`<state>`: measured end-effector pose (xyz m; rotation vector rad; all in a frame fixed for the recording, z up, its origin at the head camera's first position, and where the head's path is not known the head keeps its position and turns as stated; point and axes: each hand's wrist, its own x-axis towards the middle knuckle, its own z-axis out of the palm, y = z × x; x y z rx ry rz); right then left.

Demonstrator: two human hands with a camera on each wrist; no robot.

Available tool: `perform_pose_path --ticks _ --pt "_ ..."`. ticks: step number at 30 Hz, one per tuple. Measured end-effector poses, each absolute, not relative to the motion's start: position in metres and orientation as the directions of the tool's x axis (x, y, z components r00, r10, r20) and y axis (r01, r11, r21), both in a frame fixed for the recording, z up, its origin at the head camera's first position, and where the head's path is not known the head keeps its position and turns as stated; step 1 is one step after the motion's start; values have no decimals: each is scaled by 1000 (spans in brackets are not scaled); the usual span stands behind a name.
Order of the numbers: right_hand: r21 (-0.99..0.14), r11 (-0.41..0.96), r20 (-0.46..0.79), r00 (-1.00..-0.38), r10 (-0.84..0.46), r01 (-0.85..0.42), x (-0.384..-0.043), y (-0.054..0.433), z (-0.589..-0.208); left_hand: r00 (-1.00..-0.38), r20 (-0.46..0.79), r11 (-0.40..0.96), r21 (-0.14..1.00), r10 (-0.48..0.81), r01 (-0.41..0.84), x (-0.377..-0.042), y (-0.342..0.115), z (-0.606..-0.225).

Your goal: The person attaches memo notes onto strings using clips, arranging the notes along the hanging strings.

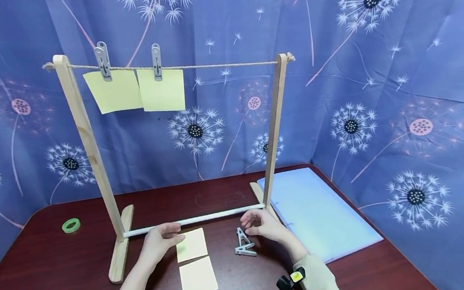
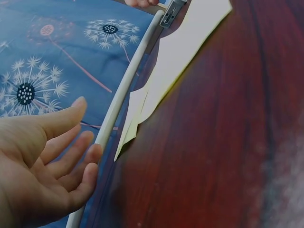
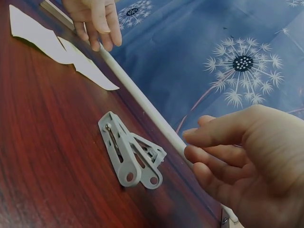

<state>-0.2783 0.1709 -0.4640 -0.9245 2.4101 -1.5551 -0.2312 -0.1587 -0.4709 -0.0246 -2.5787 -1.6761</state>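
Note:
Two pale yellow paper squares lie on the dark red table, the farther one (image 1: pixel 194 246) just behind the nearer one (image 1: pixel 198 279). Beside the farther square is my left hand (image 1: pixel 159 243), its fingers loosely bent and holding nothing; the left wrist view shows the same relaxed hand (image 2: pixel 52 166). To the right of the papers, two grey clothespins (image 3: pixel 121 154) lie close together on the tabletop. My right hand (image 1: pixel 265 226) hovers beside them, fingers softly curved with nothing in them. Two more yellow squares hang from a string, one under a clothespin (image 1: pixel 103 62), the other under a second clothespin (image 1: pixel 156 61).
A wooden frame (image 1: pixel 91 143) holds the string (image 1: pixel 225 65) on top and a white rod (image 1: pixel 217 215) low down. A light blue folder (image 1: pixel 324 210) lies at the right, a green tape roll (image 1: pixel 71 225) at the left. Behind hangs a blue dandelion-print curtain (image 1: pixel 233 158).

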Motion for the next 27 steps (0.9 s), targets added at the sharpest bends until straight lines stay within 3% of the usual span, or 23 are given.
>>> perform_pose_path --ticks 13,27 --pt "-855 316 145 -774 -616 -412 -278 172 -470 -995 -20 527 849 95 33 -226 -156 -469" --pt "-783 398 107 -734 -671 -478 -276 165 -470 -975 31 627 761 221 167 -227 -154 -472"
